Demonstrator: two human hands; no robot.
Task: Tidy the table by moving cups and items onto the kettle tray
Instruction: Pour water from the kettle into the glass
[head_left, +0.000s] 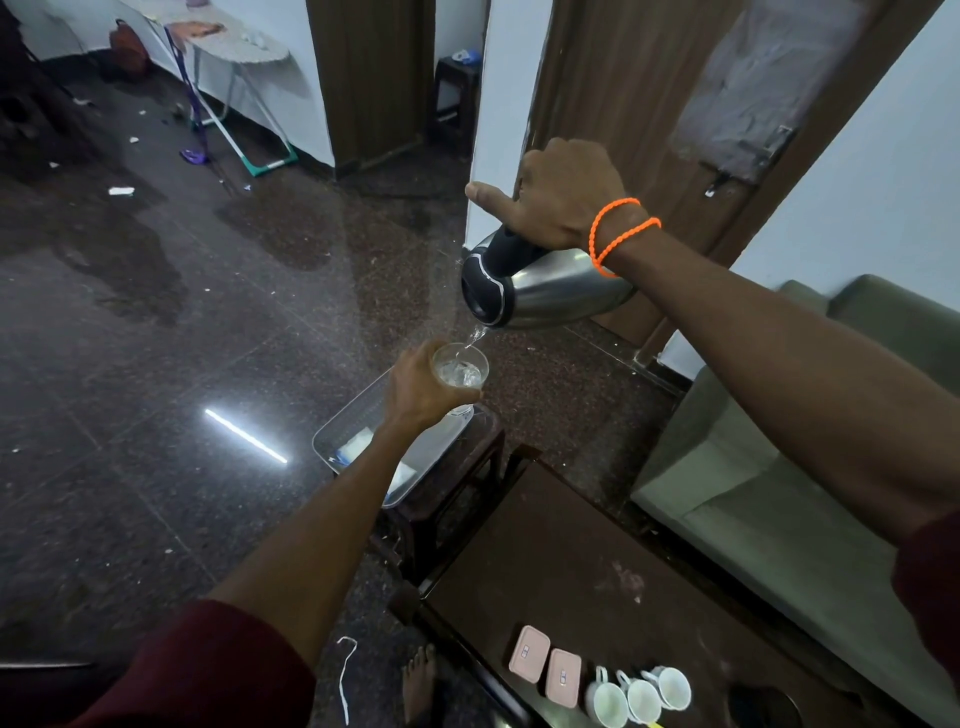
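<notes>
My right hand (563, 195) grips the black handle of a steel kettle (545, 288), tilted with its spout down to the left. Water streams from it into a clear glass (462, 368) that my left hand (421, 389) holds just below the spout. Under the glass a metal tray (337, 421) with white sachets in it rests on a small dark stool. On the dark table (571, 561) near me stand three white cups (641, 696) in a row and two pink lidded boxes (545, 665) beside them.
A grey-green sofa (779, 493) runs along the right of the table. A round black base (761, 706) sits at the table's near right corner. The dark polished floor has wet patches and scraps; my bare foot (418, 680) shows beside the table.
</notes>
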